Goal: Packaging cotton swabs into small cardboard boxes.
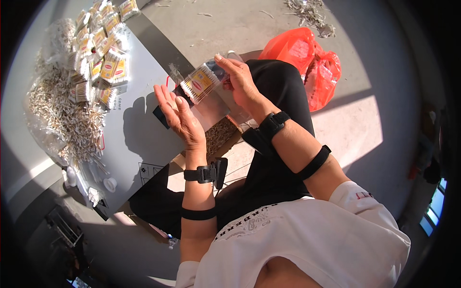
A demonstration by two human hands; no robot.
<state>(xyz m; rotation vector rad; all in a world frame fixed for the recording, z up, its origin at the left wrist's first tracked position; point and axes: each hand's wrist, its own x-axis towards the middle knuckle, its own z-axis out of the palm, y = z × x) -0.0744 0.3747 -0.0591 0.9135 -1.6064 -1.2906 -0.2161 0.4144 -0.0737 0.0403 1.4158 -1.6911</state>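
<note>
Between my hands is a flat clear packet of cotton swabs (200, 84) with a yellow and red label. My right hand (241, 85) is closed on the loose clear end of its wrapper, thumb on top and fingers curled beneath. Beside the packet's near left end, my left hand (182, 117) is open, palm up, its fingers stretched out and holding nothing. Under the packet lies a shiny flat surface (214, 113), partly hidden by it. Dark straps circle both wrists and forearms.
On the grey board (144, 120) at left lie a heap of loose swabs (67, 115) and a pile of filled packets (108, 62). A box of swabs (221, 137) stands below my hands. A red plastic bag (300, 53) sits beyond my knee, with scraps (312, 17) on the floor.
</note>
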